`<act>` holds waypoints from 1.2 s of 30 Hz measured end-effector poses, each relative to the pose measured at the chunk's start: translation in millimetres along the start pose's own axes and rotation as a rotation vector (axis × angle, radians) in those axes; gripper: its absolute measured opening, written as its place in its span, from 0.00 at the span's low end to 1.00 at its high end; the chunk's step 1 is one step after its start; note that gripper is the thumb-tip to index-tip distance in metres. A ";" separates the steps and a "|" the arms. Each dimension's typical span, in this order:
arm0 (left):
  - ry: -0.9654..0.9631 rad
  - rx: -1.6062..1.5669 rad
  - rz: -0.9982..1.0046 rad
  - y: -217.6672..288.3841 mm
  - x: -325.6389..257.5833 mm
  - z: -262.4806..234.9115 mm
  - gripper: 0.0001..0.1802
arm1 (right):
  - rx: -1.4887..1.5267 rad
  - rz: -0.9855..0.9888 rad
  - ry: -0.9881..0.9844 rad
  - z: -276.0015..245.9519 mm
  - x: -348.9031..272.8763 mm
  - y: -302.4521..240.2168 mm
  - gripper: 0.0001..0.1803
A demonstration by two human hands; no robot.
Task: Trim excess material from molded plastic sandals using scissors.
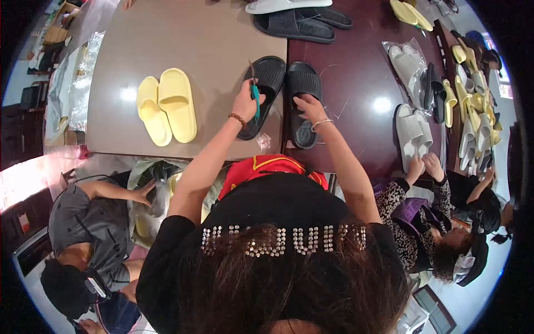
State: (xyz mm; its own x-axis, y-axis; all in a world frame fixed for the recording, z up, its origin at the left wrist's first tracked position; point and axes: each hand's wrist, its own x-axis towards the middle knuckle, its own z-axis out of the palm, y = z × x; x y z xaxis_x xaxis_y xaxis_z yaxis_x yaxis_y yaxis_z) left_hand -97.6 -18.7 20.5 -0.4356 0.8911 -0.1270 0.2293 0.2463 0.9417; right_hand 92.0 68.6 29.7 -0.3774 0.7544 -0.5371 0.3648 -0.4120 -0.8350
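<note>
Two black slide slippers lie side by side in front of me, the left slipper tilted and the right slipper nearly straight, toes away from me. My left hand is closed around teal-handled scissors with their dark blades pointing away, over the outer side of the left slipper. At the strap opening of the right slipper, the fingers of my right hand are curled and grip it; the fingertips are partly hidden.
Yellow slippers rest on the beige table part to the left. More dark slippers lie at the far edge. Grey slippers stand at right, by a co-worker's hands. Another person sits at lower left.
</note>
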 end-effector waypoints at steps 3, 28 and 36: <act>-0.064 -0.184 0.065 0.6 -0.4 25.0 0.28 | 0.074 -0.170 -0.090 11.7 8.3 4.3 0.28; 0.207 -0.480 0.080 32.8 -34.7 -55.1 0.22 | 0.451 -0.493 -0.022 5.8 26.3 -36.8 0.15; -0.084 0.451 0.311 84.2 -46.3 -43.2 0.25 | -0.420 -0.425 0.234 -30.1 -29.1 -26.6 0.08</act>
State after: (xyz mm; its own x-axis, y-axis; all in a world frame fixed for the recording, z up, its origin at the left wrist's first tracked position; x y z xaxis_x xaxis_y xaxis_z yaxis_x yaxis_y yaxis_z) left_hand -95.8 -55.7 119.2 -0.2216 0.9706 0.0939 0.6938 0.0892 0.7146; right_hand 118.9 72.9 71.1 -0.3840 0.9190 -0.0896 0.5449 0.1472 -0.8255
